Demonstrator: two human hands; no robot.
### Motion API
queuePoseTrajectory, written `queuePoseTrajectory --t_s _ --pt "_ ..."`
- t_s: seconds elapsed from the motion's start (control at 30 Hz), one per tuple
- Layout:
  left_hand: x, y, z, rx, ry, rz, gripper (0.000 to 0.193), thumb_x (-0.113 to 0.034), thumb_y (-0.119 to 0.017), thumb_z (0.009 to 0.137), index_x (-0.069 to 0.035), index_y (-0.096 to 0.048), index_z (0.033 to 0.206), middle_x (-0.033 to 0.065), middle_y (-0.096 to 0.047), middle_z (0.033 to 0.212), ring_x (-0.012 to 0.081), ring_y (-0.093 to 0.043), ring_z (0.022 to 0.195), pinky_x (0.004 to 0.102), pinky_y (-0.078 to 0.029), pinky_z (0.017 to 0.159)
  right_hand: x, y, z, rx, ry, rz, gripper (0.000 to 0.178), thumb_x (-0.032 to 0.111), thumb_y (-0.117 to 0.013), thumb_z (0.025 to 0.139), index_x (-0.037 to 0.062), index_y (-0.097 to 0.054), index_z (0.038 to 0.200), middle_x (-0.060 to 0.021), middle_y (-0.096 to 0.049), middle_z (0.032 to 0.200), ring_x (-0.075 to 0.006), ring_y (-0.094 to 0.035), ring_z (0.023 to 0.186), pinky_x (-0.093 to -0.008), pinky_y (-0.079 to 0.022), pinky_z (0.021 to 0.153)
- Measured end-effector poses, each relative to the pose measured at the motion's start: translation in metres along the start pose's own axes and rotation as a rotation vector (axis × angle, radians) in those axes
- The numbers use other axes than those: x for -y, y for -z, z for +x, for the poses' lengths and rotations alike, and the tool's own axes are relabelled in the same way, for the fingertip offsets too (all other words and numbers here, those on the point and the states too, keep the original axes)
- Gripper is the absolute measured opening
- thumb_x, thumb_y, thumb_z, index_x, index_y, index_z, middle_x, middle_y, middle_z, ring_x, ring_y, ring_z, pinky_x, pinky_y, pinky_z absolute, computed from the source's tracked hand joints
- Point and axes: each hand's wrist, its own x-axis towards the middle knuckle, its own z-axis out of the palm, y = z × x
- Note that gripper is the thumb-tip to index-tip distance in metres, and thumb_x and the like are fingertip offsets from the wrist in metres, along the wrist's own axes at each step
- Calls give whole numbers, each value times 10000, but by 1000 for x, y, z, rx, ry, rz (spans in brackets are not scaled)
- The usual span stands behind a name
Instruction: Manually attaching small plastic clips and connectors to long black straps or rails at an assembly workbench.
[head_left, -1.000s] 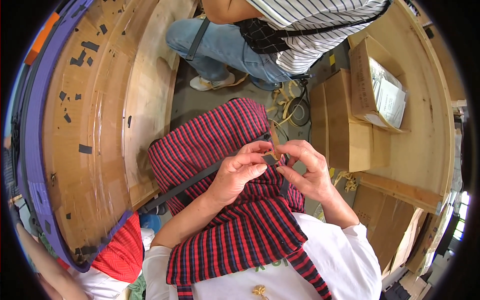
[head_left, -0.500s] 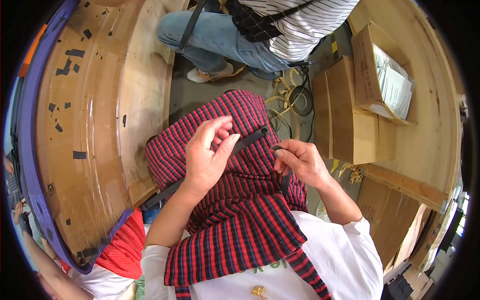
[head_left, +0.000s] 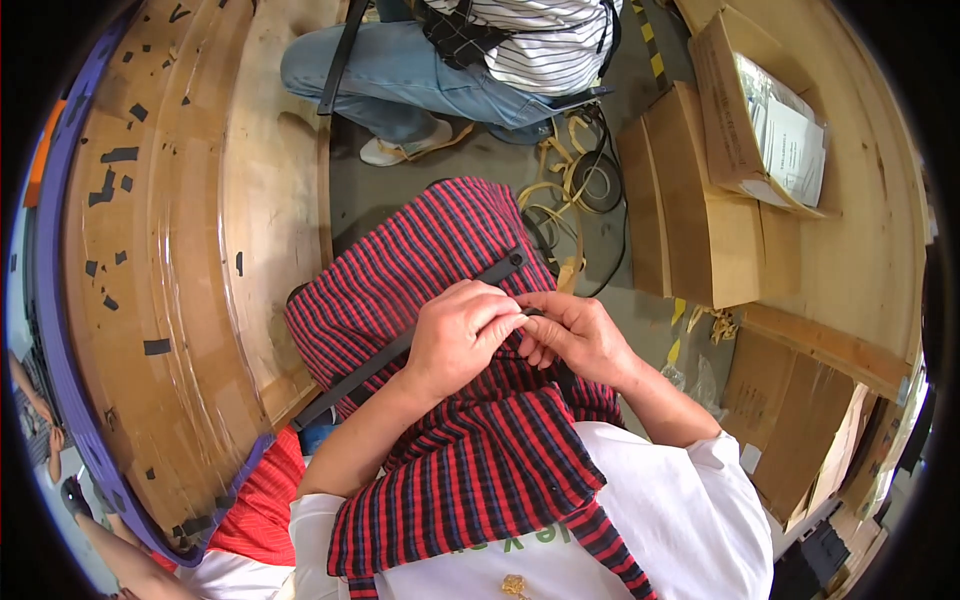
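Small dark piece (head_left: 532,311), mostly hidden by my fingers, is above my lap, my left hand (head_left: 452,337) and right hand (head_left: 582,338) together with thumbs and fingertips pinched on it from either side. Just beneath, a long black strip (head_left: 350,383) with a round hole near its far end lies slantwise over my red-and-black striped apron (head_left: 390,265), passing under my left hand. Farther out: to my left, a cardboard-covered surface (head_left: 185,260) dotted with black scraps; to my right, an open cardboard box (head_left: 722,115) of papers; ahead, a seated person in jeans (head_left: 400,75).
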Motion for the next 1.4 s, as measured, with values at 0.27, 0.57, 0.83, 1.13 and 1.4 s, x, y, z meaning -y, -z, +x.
queuePoseTrajectory --t_s 0.27,0.57,0.83,1.13,1.4 --pt "5 1 11 -99 -131 218 102 -78 -662 720 0 -608 760 91 -599 734 209 -585 675 291 -464 608 -17 8 -4 -26 -49 88 221 218 -507 883 27 -551 781 -8 -568 604 -43 -521 519 -176 -426 453" --pt "26 3 32 -58 -50 263 122 -123 -637 737 -3 -615 750 86 -599 722 222 -578 654 300 -461 592 -39 4 7 -221 -52 28 259 247 -517 877 26 -552 745 -2 -542 568 -46 -499 495 -185 -402 431" --pt "44 2 46 70 223 72 155 -128 -618 779 23 -621 815 78 -605 753 122 -572 682 236 -447 611 -53 3 16 -289 15 70 262 243 -516 877 23 -548 737 -1 -528 561 -52 -472 480 -192 -383 437" --pt "45 4 53 136 403 10 201 -167 -609 794 26 -630 847 53 -617 719 80 -557 669 226 -446 612 -59 3 22 -318 41 76 278 256 -520 874 19 -549 731 -8 -533 562 -55 -473 475 -197 -382 429" --pt "49 2 54 124 439 18 192 -163 -612 791 23 -633 837 40 -611 693 68 -544 640 217 -440 581 -59 3 24 -324 -6 92 258 241 -517 878 23 -562 748 -3 -527 567 -43 -462 472 -175 -376 433"
